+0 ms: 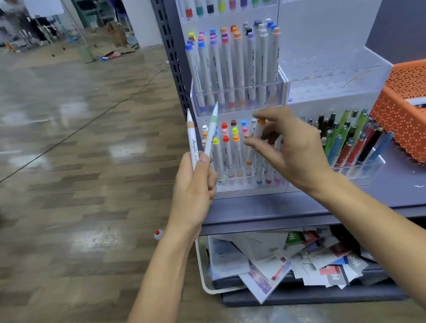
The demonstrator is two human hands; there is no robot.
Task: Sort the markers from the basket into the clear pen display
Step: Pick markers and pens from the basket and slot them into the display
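Left hand point(193, 185) clenches two slim white plastic markers point(192, 142); right hand point(290, 150) pinches an orange-capped marker point(255, 140) mid-barrel at the clear acrylic pen display point(244, 187). Judged light, rigid, smooth; the barrel suits gripping.

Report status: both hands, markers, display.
Left hand: grip shut on two markers, upright. Right hand: fingers pinching orange-capped marker at lower row of display. Basket right, nothing blocking.

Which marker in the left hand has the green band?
The marker leaning right, nearer the display, has the pale green band. The upright marker in the left hand has a tan one.
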